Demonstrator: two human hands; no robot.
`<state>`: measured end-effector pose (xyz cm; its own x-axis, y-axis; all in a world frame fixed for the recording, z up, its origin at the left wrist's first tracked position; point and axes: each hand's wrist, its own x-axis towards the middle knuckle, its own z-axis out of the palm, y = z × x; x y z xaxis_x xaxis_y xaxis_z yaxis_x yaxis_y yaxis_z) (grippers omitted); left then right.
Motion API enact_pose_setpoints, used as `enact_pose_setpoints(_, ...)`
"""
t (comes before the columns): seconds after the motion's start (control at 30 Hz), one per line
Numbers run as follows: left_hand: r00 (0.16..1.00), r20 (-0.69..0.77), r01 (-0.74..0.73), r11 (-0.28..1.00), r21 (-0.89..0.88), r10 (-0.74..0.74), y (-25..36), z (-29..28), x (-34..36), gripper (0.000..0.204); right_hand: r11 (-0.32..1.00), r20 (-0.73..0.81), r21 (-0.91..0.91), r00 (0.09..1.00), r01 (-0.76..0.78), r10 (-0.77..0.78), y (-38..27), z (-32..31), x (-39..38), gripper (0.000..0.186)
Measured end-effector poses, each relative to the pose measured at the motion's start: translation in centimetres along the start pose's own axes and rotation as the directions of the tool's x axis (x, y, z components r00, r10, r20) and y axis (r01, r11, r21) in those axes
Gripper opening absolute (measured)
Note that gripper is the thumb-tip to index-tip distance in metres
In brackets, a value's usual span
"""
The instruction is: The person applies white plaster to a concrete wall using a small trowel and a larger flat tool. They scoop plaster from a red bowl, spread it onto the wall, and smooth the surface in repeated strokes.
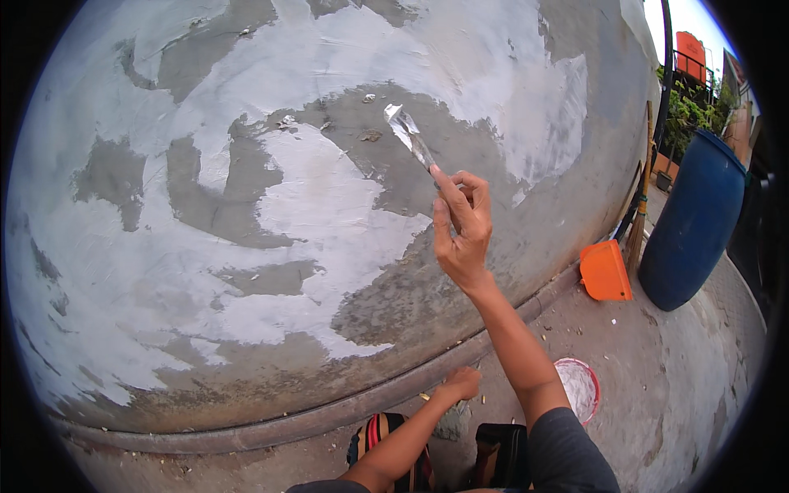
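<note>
Clasping scraper [418, 148]: right grip [464, 234] | left grip [460, 384]: unclear | orange dustpan [606, 273] beside blue barrel [694, 222]

Wall [263, 280]: grey cement, matt, grainy where bare. Coating [312, 189]: white paste, matt, smooth in parts, ridged in others. Scraper [415, 146]: metallic-looking, shiny in places, paste-smeared. Tub [598, 390]: plastic-looking, pinkish-red rim, paste-streaked interior. Barrel [694, 218]: blue plastic, smooth, low sheen. Dustpan [606, 271]: orange plastic, smooth. Broom [639, 226]: wood-like stick, coarse fibre bristles. Ground [657, 386]: rough, matt concrete. Sleeve [571, 452]: dark cloth, matt.
</note>
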<state>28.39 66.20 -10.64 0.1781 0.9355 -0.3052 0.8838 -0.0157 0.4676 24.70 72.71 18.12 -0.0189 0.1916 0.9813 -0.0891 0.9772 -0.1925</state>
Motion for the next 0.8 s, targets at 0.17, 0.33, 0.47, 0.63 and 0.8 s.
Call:
enact_pose_setpoints(0.17,0.999,0.037,-0.006,1.000,-0.030,0.007,0.0,0.1,0.4,0.032,0.958,0.050,-0.170,0.972,0.233,-0.228,-0.4,0.8,1.2,0.064)
enact_pose_setpoints(0.33,1.000,0.008,-0.021,0.999,-0.029,0.021,0.7,-0.5,-0.4,0.031,0.880,0.122,-0.279,0.923,0.385,-0.365,-1.0,2.3,3.6,0.068)
enact_pose_setpoints(0.47,1.000,-0.006,-0.018,0.999,-0.040,0.018,-0.3,1.0,0.6,0.033,0.877,0.171,-0.291,0.923,0.383,-0.346,0.4,2.7,3.1,0.068)
enact_pose_setpoints(0.63,1.000,0.005,-0.028,0.999,-0.037,0.028,0.5,0.1,-0.2,0.031,0.903,0.234,-0.304,0.942,0.304,-0.239,1.1,-1.6,0.3,0.066)
enact_pose_setpoints(0.8,1.000,0.018,-0.023,1.000,-0.007,0.024,0.1,-0.1,-0.3,0.029,0.849,0.301,-0.380,0.917,0.367,-0.262,-4.0,-2.2,4.1,0.063)
